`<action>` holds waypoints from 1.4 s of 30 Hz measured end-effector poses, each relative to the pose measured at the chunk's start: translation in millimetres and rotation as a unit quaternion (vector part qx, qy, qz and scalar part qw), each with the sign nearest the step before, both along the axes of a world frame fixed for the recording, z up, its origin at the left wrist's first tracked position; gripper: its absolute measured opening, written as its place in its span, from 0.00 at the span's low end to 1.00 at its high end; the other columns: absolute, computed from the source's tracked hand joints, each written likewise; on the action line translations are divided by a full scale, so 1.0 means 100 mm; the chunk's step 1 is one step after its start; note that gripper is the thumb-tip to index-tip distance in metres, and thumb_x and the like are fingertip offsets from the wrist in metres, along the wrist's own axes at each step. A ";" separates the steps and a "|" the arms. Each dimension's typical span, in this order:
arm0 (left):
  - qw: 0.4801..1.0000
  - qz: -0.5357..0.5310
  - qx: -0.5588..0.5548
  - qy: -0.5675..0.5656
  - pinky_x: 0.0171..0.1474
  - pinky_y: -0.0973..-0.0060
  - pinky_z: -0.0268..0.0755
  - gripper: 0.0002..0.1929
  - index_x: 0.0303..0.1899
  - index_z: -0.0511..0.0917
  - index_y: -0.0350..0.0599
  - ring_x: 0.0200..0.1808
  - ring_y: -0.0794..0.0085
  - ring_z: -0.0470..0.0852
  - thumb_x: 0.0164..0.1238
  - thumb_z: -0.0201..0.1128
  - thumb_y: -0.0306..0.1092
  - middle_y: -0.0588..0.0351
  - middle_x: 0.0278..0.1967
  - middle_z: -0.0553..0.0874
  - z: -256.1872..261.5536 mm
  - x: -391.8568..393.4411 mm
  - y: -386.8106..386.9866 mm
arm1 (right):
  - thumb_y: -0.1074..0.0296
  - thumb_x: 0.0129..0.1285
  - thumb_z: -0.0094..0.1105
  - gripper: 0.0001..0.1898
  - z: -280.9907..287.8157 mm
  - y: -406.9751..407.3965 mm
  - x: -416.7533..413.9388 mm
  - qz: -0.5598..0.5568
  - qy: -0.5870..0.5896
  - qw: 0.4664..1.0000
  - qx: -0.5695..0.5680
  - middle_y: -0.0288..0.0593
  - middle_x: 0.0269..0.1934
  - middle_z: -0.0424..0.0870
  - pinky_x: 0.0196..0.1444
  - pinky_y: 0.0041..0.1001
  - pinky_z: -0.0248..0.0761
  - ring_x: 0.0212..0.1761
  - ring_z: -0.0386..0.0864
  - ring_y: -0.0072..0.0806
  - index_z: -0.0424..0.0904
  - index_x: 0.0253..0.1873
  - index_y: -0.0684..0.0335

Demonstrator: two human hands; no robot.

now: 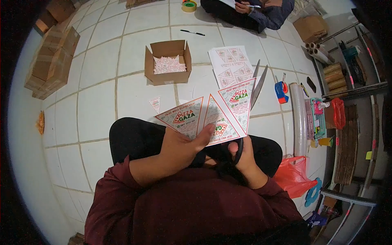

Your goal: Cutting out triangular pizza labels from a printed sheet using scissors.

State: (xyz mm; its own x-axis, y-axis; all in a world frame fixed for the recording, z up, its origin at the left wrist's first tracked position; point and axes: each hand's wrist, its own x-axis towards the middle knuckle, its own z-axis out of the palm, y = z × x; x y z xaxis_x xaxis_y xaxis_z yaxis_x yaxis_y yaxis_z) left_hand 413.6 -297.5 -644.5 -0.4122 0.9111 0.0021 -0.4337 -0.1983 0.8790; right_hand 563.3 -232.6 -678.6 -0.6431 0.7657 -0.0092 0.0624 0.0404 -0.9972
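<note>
A paper strip printed with several triangular pizza labels (226,118) is pinched in my left hand (180,148), its thumb pressed over the middle triangle. My right hand (247,157) grips black-handled scissors (259,87). The scissor blades are spread apart and point away from me, at the right edge of the strip; the strip hides part of them. Past the strip on the tiled floor stands an open cardboard box (167,78) with a heap of small paper triangles (169,65) inside. One loose triangle (155,104) lies on the floor. Printed sheets (234,65) are stacked to the box's right.
A pen (192,32) and tape roll (189,6) lie farther off. Another person's hand (243,7) holds a pen over paper. At right are a tape dispenser (281,92), plastic film roll (297,119), red plastic bag (294,176) and metal shelving (349,199). Cardboard boxes (53,64) stand left.
</note>
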 end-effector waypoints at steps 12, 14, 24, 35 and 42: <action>1.000 0.002 -0.024 -0.004 0.36 0.81 0.70 0.09 0.38 0.71 0.33 0.34 0.78 0.77 0.54 0.57 0.23 0.54 0.34 0.79 -0.03 0.00 0.03 | 0.47 0.48 0.58 0.34 0.00 -0.03 -0.03 -0.006 0.031 0.998 -0.061 0.40 0.40 0.75 0.44 0.21 0.62 0.43 0.70 0.20 0.63 0.52 0.69; 0.999 0.008 -0.032 0.004 0.37 0.81 0.70 0.10 0.38 0.71 0.33 0.35 0.78 0.77 0.53 0.57 0.23 0.54 0.34 0.79 -0.04 -0.01 0.04 | 0.42 0.47 0.54 0.33 0.01 -0.04 -0.06 -0.028 -0.008 0.999 -0.043 0.38 0.33 0.74 0.37 0.20 0.63 0.35 0.70 0.20 0.65 0.47 0.69; 0.989 0.007 -0.132 0.069 0.37 0.77 0.69 0.12 0.39 0.71 0.31 0.32 0.74 0.77 0.53 0.58 0.28 0.52 0.33 0.79 -0.55 -0.12 0.26 | 0.42 0.53 0.48 0.26 -0.50 0.10 -0.20 -0.034 -0.033 0.994 -0.103 0.36 0.21 0.69 0.26 0.19 0.60 0.22 0.66 0.20 0.67 0.33 0.67; 0.957 0.097 -0.258 0.095 0.27 0.75 0.71 0.15 0.42 0.69 0.29 0.32 0.69 0.78 0.52 0.56 0.25 0.50 0.35 0.78 -1.70 -0.49 0.71 | 0.24 0.41 0.40 0.39 -1.76 0.51 -0.42 0.011 -0.220 0.854 -0.472 0.33 0.17 0.69 0.18 0.16 0.55 0.16 0.67 0.17 0.68 0.34 0.63; 0.983 0.123 -0.136 -0.028 0.42 0.77 0.68 0.13 0.42 0.70 0.29 0.38 0.70 0.77 0.54 0.54 0.24 0.49 0.37 0.78 -1.38 -0.44 0.62 | 0.25 0.43 0.37 0.39 -1.32 0.60 -0.29 0.052 -0.206 0.911 -0.353 0.32 0.22 0.70 0.26 0.19 0.58 0.23 0.68 0.19 0.68 0.39 0.63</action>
State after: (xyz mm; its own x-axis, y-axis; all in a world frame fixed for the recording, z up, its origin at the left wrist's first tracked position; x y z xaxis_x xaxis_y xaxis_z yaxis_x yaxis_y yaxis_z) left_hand 369.6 -235.6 -782.5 -0.6127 0.7478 -0.2558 -0.4509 -0.0649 0.8902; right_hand 534.3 -172.8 -810.5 -0.5416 0.4111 -0.7333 0.4704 -0.5747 -0.6697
